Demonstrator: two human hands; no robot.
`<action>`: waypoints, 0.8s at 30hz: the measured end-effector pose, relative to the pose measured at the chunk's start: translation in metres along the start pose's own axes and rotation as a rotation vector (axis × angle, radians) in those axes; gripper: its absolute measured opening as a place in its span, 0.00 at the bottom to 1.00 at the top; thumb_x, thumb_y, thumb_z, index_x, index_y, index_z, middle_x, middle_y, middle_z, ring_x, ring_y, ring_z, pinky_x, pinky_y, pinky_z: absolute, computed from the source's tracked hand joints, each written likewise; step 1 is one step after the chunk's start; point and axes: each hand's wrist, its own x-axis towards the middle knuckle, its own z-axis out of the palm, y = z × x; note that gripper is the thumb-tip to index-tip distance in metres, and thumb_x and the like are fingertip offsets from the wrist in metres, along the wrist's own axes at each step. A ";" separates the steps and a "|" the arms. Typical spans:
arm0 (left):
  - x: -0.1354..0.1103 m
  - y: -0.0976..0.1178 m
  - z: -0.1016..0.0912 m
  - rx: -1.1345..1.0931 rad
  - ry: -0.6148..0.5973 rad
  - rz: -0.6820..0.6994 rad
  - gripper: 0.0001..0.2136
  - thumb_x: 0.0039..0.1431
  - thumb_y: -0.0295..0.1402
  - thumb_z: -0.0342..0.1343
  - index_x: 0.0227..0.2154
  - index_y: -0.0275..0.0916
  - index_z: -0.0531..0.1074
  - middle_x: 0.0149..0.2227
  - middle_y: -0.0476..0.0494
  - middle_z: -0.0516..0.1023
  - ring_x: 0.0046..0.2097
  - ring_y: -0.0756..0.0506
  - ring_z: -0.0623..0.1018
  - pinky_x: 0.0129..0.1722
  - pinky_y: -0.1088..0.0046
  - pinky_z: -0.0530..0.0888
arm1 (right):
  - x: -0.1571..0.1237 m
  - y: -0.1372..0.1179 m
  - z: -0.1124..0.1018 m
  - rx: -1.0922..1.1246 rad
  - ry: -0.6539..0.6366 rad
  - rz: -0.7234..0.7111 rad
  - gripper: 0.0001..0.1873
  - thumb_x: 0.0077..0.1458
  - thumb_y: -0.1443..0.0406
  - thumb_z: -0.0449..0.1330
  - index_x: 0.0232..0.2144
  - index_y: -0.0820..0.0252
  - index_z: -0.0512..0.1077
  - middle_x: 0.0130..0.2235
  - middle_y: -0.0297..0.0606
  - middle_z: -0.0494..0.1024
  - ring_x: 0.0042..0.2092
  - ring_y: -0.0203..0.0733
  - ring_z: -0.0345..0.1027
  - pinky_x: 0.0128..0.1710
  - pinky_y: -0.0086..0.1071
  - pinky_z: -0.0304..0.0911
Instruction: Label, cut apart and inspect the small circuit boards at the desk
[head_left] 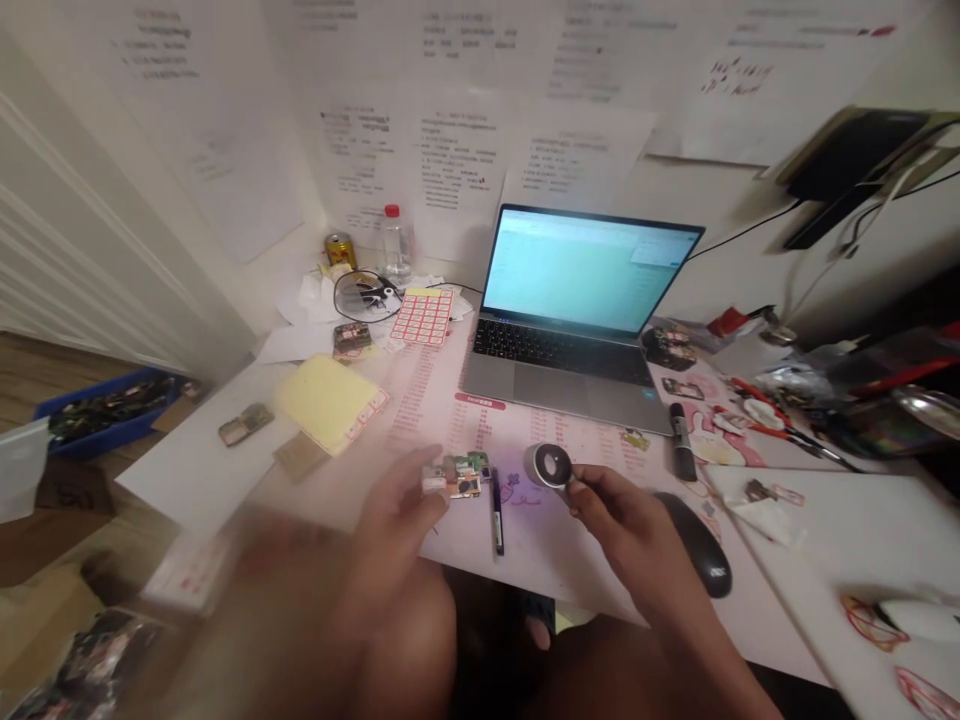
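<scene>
My right hand pinches a round loupe with a pale rim and a dark lens, held up above the printed desk mat. My left hand grips the edge of a small circuit board among its fingertips. This board seems to join other small boards, and the hand's motion blur hides exactly how they sit. A black pen lies on the mat between my hands. A black computer mouse sits just beyond my right wrist.
An open laptop stands straight ahead, with a dark marker to its right. A yellow pad and a loose phone board lie to the left. Red-handled pliers and clutter fill the right side; a blue bin sits on the floor.
</scene>
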 end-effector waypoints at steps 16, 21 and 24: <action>-0.024 0.005 -0.023 0.007 0.099 0.013 0.29 0.51 0.43 0.74 0.57 0.45 0.81 0.56 0.39 0.85 0.59 0.32 0.81 0.58 0.56 0.79 | -0.021 0.019 -0.003 -0.515 0.459 -0.355 0.17 0.60 0.68 0.50 0.37 0.53 0.79 0.41 0.41 0.85 0.44 0.51 0.79 0.47 0.42 0.72; -0.042 0.004 -0.050 0.012 0.180 -0.057 0.29 0.48 0.47 0.76 0.54 0.47 0.81 0.52 0.44 0.86 0.56 0.31 0.82 0.52 0.58 0.82 | -0.070 0.025 -0.023 -0.459 0.676 -0.240 0.11 0.63 0.66 0.53 0.34 0.53 0.76 0.36 0.41 0.82 0.41 0.51 0.77 0.46 0.42 0.71; -0.055 0.006 -0.054 0.033 0.231 -0.070 0.18 0.67 0.44 0.65 0.55 0.43 0.77 0.56 0.39 0.81 0.53 0.38 0.82 0.51 0.56 0.82 | -0.105 0.052 -0.027 -0.513 0.713 -0.179 0.12 0.66 0.61 0.55 0.40 0.57 0.78 0.40 0.46 0.82 0.43 0.53 0.78 0.45 0.45 0.72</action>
